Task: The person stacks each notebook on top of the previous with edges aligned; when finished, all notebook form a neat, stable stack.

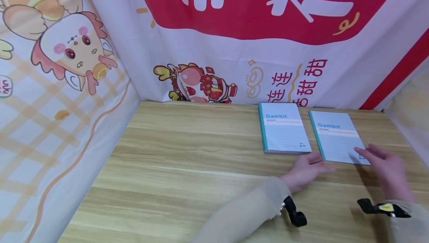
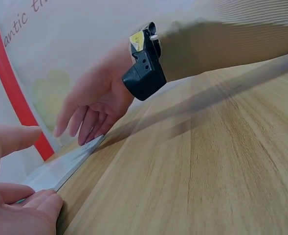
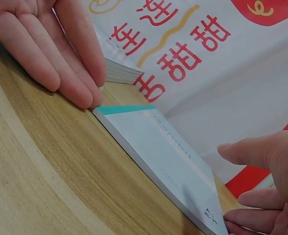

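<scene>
A pale blue "Gambit" notebook (image 1: pixel 336 135) with a teal spine lies flat at the right of the table. My left hand (image 1: pixel 306 170) is at its near left corner, fingers extended; in the right wrist view those fingertips (image 3: pixel 87 98) are right at the teal spine's end. At the near right corner is my right hand (image 1: pixel 390 170), its thumb raised over the cover and the other fingers (image 3: pixel 254 218) loosely bent beside the edge. Just left of this notebook lies a matching, thicker-looking one (image 1: pixel 285 131), which neither hand holds.
The wood-grain table (image 1: pixel 174 161) extends far to the left of the notebooks. Behind it hangs a white and red printed cloth (image 1: pixel 207 57), close to the notebooks' far edges. Another printed cloth (image 1: pixel 67 131) borders the left side. Each wrist wears a black strapped device (image 1: pixel 295 213).
</scene>
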{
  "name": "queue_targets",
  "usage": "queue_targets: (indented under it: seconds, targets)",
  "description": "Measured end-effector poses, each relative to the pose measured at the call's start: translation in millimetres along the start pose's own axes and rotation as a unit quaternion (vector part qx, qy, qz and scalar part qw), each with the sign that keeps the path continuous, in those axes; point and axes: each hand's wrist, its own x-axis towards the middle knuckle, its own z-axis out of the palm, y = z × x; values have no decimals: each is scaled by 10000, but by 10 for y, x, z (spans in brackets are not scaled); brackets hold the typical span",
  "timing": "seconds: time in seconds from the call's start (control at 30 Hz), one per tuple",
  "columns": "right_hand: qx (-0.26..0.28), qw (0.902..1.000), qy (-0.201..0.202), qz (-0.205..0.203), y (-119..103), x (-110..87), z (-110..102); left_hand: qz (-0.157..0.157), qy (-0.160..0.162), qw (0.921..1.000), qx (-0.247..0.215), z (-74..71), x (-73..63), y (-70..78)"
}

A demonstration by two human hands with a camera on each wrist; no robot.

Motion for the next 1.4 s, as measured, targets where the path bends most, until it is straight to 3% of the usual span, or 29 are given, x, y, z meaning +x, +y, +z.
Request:
queue_targets:
  seconds: [0.5, 0.93, 1.23, 1.4]
  targets:
    - [6, 9999, -10, 115, 17, -42, -16, 183, -71, 9992, 338, -100, -7, -2]
    - [-179, 9998, -119, -15, 102, -9, -72, 91, 446, 9988, 193, -54, 7, 16]
    - [-782, 9960, -427, -57, 192, 36, -173, 55, 169, 9992, -349, -29, -2, 2]
    - [-837, 9954, -466, -21, 188, 3, -178, 61, 450, 9964, -712, 12, 4, 11]
